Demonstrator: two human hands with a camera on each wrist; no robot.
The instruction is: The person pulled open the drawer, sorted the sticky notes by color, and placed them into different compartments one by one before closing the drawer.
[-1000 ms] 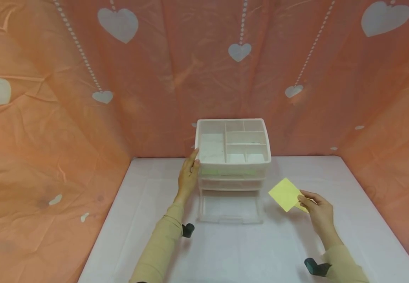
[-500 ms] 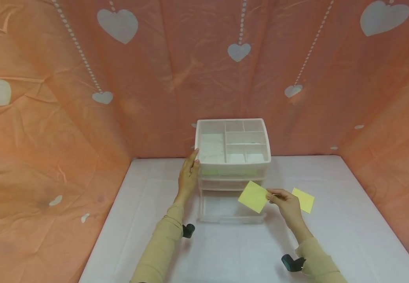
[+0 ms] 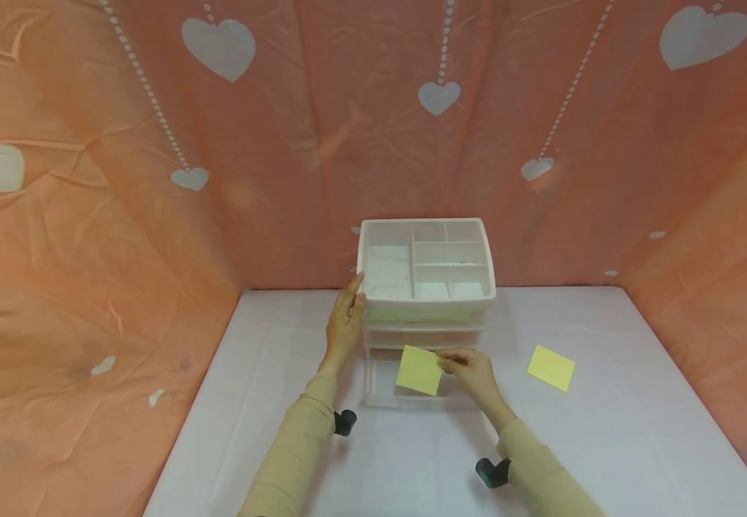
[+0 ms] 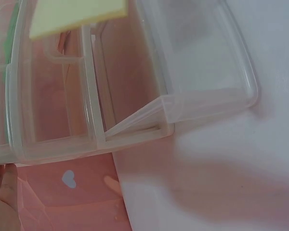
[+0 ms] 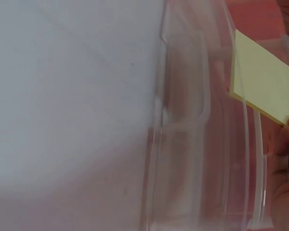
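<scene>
A white plastic drawer organizer (image 3: 428,310) stands at the back of the table, its clear bottom drawer (image 3: 379,393) pulled out. My left hand (image 3: 342,330) rests against the organizer's left side, fingers fairly straight; the left wrist view catches only part of that hand (image 4: 6,199). Between thumb and fingertips my right hand (image 3: 473,373) pinches a pad of yellow sticky notes (image 3: 420,370) by its right corner, above the open drawer. The pad's thickness shows in the right wrist view, where the sticky note pad (image 5: 262,77) is tilted. Another yellow sticky note pad (image 3: 551,368) lies on the table to the right.
Divided compartments form the organizer's top tray (image 3: 389,269). Something green (image 4: 11,33) shows through an upper drawer. An orange cloth (image 3: 347,143) with white hearts hangs behind and beside the white table (image 3: 270,345).
My right hand has carried the sticky note pad leftward from beside the organizer to above the open drawer, uncovering the other pad on the table. The left hand has stayed put.
</scene>
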